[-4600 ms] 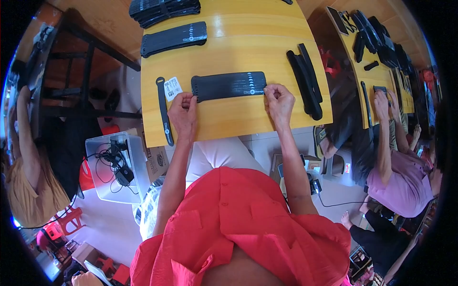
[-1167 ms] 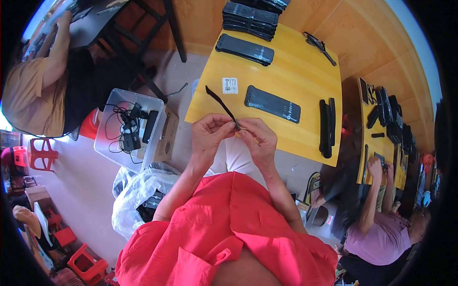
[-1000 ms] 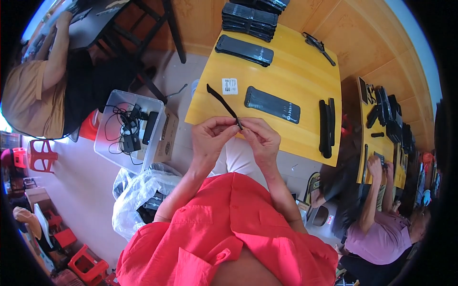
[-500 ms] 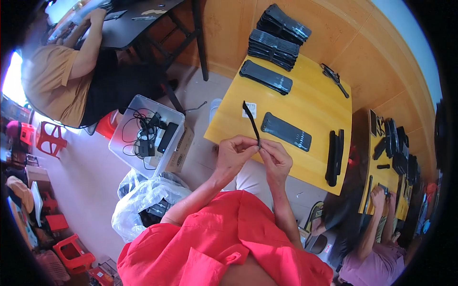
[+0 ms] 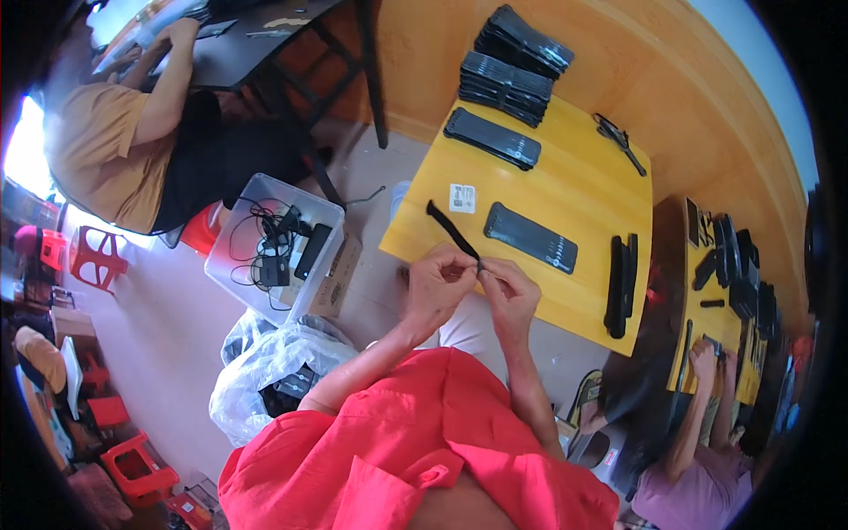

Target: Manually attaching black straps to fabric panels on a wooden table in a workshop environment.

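Close together at the near edge of the yellow table (image 5: 424, 231), my two hands pinch one end of a narrow black strap (image 5: 451, 227). My left hand (image 5: 439, 287) holds it with thumb and forefinger. Fingertips of my right hand (image 5: 511, 294) are closed on the same end and touch the left ones. The strap's free end points up and to the left, over the table. Just beyond my right hand lies a flat black panel (image 5: 530, 238). Long black strips (image 5: 621, 285) lie side by side at the table's right edge.
Stacks of black panels (image 5: 505, 88) and glasses (image 5: 619, 144) are on the table's far part. A clear bin (image 5: 231, 265) of cables and a plastic bag (image 5: 243, 389) stand left. Co-workers sit at a dark table (image 5: 265, 40) far left and another yellow table (image 5: 711, 327) right.
The strap's free end has swung left and lower. Both hands keep their pinch in nearly the same place.
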Available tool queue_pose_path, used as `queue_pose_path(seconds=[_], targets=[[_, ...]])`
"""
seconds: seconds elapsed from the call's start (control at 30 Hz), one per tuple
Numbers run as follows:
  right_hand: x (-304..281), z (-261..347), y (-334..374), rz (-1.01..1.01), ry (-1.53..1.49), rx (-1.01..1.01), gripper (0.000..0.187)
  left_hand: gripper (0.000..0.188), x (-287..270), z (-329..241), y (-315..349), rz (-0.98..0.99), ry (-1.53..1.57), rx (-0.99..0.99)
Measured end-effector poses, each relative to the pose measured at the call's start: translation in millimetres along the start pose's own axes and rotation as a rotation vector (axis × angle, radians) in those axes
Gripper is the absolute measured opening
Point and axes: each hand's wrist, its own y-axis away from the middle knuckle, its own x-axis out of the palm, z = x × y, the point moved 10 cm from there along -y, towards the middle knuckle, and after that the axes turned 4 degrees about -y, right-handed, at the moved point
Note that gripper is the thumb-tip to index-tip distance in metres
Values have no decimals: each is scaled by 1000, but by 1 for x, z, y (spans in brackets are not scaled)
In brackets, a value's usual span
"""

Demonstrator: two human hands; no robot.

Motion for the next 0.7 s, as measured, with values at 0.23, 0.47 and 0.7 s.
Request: queue_pose_path(seconds=[0.23,0.47,0.7], targets=[[5,-13,-2,58,37,62,13,4,-4,-5,3,-52,-150,78],[-5,-25,3,-19,-59,111,13,6,1,16,1,-34,171,-141],[-5,-32,0,26,-64,120,12,7,0,20,1,-24,66,-151]])
